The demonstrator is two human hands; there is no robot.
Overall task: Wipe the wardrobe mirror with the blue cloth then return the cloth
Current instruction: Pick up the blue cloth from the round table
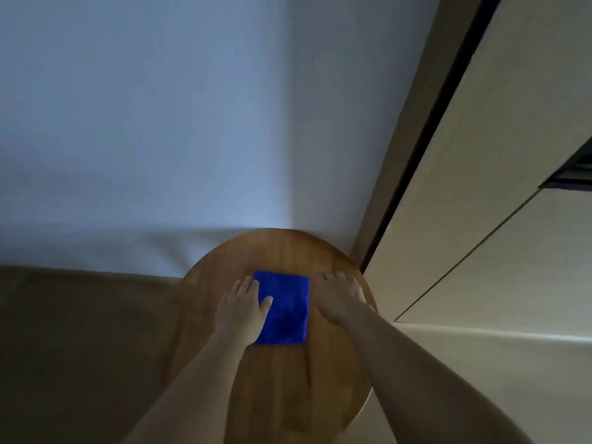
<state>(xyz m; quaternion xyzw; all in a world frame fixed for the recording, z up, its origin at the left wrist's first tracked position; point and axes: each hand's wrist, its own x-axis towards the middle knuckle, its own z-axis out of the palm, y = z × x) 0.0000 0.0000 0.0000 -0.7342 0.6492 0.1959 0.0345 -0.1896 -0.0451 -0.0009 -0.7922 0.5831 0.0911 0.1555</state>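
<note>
Blue cloth (283, 307): a folded rectangle of deep blue, soft, nappy fabric, lying flat near the middle of the worktop, between the two hands.
Worktop (272, 379): round, warm brown wood with straight grain running away from the person; smooth with a slight sheen.
Left hand (243, 307): palm down, fingers straight and close together along the cloth's left edge, thumb lying on the blue fabric.
Right hand (338, 299): palm down on the wood just beside the cloth's right edge, fingers straight and loosely spread; whether it touches the cloth cannot be told.
Wall (160, 107): plain, pale, matt, behind the worktop.
Wardrobe (496, 155): smooth cream panels at the right, with dark seams and a dark edge strip.
Writing: none readable.
</note>
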